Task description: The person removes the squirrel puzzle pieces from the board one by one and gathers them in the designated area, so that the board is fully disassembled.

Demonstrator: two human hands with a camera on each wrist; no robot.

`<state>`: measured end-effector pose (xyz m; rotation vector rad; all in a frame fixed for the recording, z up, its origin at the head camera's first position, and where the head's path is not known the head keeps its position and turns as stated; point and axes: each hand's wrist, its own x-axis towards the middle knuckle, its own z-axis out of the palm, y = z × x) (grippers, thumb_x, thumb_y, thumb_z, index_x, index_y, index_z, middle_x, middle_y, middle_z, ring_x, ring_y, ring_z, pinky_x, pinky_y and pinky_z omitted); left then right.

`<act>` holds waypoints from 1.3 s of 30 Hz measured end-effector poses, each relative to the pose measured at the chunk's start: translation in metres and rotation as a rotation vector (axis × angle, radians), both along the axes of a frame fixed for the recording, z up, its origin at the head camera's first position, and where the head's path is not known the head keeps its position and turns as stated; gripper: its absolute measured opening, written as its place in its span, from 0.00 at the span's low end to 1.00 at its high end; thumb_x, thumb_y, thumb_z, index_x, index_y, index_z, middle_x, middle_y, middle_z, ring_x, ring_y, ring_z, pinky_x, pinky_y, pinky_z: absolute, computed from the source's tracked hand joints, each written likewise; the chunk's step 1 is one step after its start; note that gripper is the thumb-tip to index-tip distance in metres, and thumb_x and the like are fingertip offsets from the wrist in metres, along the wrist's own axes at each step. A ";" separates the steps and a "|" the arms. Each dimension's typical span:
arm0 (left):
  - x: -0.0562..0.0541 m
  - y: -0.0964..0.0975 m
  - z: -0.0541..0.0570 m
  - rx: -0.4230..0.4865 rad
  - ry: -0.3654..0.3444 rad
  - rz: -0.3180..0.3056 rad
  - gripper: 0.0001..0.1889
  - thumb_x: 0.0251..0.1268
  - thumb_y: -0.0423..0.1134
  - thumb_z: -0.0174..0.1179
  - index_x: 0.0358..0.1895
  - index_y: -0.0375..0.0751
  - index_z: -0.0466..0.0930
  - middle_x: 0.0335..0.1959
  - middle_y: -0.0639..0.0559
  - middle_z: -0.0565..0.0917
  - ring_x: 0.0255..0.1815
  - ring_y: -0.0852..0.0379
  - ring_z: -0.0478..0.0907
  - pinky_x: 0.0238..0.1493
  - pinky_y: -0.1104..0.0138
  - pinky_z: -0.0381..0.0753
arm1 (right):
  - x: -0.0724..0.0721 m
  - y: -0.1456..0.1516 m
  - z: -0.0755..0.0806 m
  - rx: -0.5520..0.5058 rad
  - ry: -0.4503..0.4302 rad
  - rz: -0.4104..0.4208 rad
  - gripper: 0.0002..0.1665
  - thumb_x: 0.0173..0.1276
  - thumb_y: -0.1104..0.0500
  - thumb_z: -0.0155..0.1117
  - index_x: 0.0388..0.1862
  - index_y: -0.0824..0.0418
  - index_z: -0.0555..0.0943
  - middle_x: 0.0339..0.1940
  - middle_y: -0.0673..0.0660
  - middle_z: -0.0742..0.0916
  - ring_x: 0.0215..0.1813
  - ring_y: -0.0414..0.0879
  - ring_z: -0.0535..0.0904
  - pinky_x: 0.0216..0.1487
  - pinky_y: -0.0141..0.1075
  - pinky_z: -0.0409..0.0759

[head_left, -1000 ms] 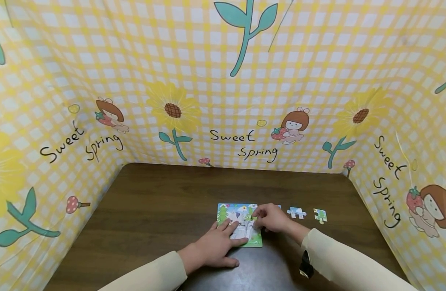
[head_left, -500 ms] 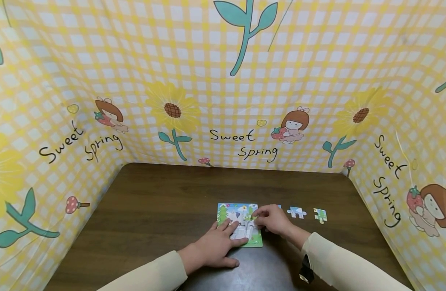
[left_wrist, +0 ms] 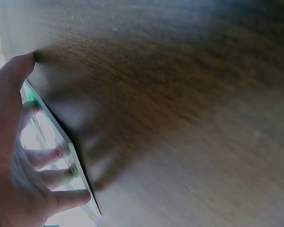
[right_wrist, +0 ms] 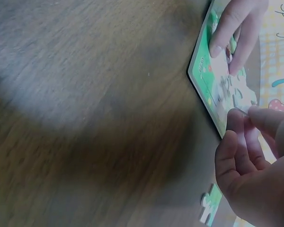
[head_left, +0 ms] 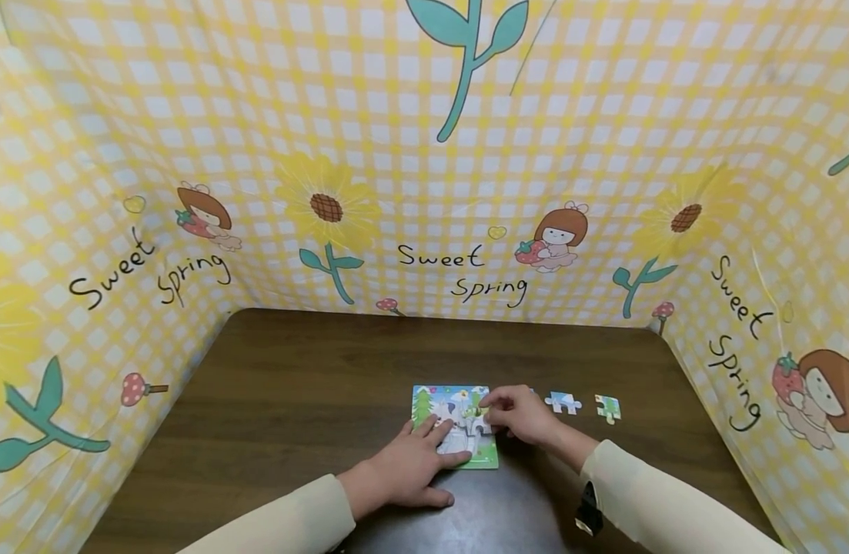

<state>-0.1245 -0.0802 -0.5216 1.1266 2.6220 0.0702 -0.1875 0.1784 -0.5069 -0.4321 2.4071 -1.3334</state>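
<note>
A square jigsaw puzzle board [head_left: 489,459] with a green and blue border lies on the table. My left hand [head_left: 405,465] rests on it with fingers spread, the thumb on the table in front of its near edge. At the board's right side my right hand [head_left: 524,415] pinches a pale puzzle piece [head_left: 478,425] between thumb and fingertips, over the picture area. In the right wrist view this piece [right_wrist: 241,111] shows as a thin edge close over the board. Fingers of the left hand [left_wrist: 19,156] cover part of the picture.
Two loose puzzle pieces, one blue and white [head_left: 563,402] and one green and yellow [head_left: 608,408], lie right of the board. Another piece [right_wrist: 210,205] shows near my right hand in the right wrist view. A yellow checked cloth [head_left: 438,192] walls the table in.
The puzzle piece in my right hand has shifted and tilted, so its knobbed outline shows more over the board. My left hand keeps its place on the board.
</note>
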 end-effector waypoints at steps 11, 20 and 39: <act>-0.001 -0.003 -0.001 0.011 0.009 0.014 0.35 0.70 0.74 0.49 0.79 0.78 0.57 0.83 0.43 0.56 0.83 0.36 0.53 0.70 0.35 0.65 | 0.012 0.042 0.008 -0.009 0.010 -0.002 0.13 0.73 0.61 0.67 0.53 0.64 0.86 0.33 0.57 0.88 0.34 0.53 0.84 0.30 0.48 0.82; 0.002 -0.007 -0.001 0.038 0.012 0.020 0.35 0.71 0.72 0.50 0.80 0.76 0.57 0.84 0.43 0.55 0.83 0.36 0.51 0.71 0.35 0.64 | 0.019 0.099 0.008 -0.012 0.003 -0.080 0.17 0.71 0.60 0.70 0.54 0.68 0.84 0.37 0.60 0.90 0.34 0.50 0.85 0.30 0.43 0.82; 0.002 -0.004 -0.003 0.036 0.028 0.000 0.36 0.71 0.73 0.49 0.80 0.75 0.57 0.84 0.43 0.55 0.83 0.35 0.52 0.70 0.34 0.65 | 0.049 0.188 0.003 0.096 -0.049 -0.330 0.21 0.71 0.62 0.68 0.58 0.73 0.80 0.37 0.60 0.90 0.33 0.43 0.83 0.28 0.39 0.80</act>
